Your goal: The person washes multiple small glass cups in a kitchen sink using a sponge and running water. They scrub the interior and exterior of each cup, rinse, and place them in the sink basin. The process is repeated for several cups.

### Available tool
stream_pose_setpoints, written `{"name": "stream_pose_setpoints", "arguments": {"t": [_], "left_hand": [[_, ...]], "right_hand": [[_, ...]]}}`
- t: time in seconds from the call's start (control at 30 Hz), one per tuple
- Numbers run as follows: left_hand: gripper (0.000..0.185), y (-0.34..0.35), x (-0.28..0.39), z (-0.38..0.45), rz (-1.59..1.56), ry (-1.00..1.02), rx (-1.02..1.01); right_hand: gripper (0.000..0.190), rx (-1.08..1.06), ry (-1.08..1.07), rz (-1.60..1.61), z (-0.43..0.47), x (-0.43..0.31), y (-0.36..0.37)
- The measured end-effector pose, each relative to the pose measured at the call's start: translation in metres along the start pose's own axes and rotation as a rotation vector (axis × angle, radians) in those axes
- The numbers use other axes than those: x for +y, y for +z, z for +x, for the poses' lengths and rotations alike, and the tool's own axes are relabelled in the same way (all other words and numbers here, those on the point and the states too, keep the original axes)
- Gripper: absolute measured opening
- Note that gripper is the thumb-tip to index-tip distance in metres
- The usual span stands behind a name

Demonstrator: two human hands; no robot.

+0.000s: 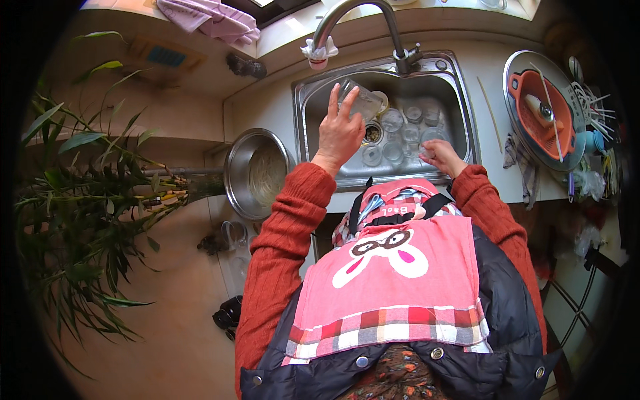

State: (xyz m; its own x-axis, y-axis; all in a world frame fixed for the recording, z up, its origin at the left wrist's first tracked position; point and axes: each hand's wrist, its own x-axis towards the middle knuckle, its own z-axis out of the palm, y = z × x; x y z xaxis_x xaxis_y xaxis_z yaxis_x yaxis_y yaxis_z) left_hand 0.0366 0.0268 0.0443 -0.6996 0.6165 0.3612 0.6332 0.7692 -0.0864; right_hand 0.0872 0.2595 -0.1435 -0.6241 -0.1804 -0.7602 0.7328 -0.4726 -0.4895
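Note:
My left hand (341, 131) holds a clear jar (367, 102) tilted over the left part of the stainless steel sink (350, 172), its mouth towards the right. Low in the basin on the right, my right hand (444, 156) pinches a small translucent piece (425, 151), too small to name surely. Just beyond these fingers is a clear round container (434, 134). Several more small clear containers (393, 152) stand on the sink floor between my hands. Near the left hand, the drain (372, 133) has bits of food in its strainer.
A curved faucet (325, 30) with a cloth-wrapped spout arches over the sink. Left of it, a steel pot (232, 175) holds pale strands in liquid. An orange colander (562, 110) and a thin stick (490, 114) lie right. Leafy plant stalks (150, 195) reach in from the left.

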Motion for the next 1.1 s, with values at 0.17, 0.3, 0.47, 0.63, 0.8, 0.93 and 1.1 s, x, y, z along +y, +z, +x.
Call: {"name": "stream_pose_setpoints", "arguments": {"t": [0.17, 0.3, 0.47, 0.63, 0.8, 0.93, 1.1], "left_hand": [[0.011, 0.005, 0.003, -0.008, -0.095, -0.134, -0.003], [0.012, 0.008, 0.01, -0.014, -0.13, -0.19, -0.007], [0.014, 0.012, 0.023, -0.014, -0.165, -0.18, -0.016], [0.014, 0.011, 0.025, -0.012, -0.163, -0.219, 0.011], [0.014, 0.011, 0.027, -0.011, -0.171, -0.216, -0.004], [0.015, 0.013, 0.026, -0.01, -0.16, -0.23, -0.033], [0.014, 0.014, 0.023, -0.008, -0.138, -0.218, -0.028]], "right_hand": [[0.019, -0.146, -0.125, -0.016, -0.011, -0.011, 0.019], [0.024, -0.362, -0.318, 0.034, -0.034, -0.03, 0.056], [0.028, -0.333, -0.385, 0.025, -0.052, -0.044, 0.106], [0.028, -0.608, -0.199, 0.309, -0.055, -0.046, 0.107], [0.027, -0.457, -0.442, 0.12, -0.043, -0.036, 0.104], [0.022, -0.152, -0.501, -0.138, -0.045, -0.037, 0.092], [0.025, -0.017, -0.93, -0.324, -0.065, -0.046, 0.09]]}}
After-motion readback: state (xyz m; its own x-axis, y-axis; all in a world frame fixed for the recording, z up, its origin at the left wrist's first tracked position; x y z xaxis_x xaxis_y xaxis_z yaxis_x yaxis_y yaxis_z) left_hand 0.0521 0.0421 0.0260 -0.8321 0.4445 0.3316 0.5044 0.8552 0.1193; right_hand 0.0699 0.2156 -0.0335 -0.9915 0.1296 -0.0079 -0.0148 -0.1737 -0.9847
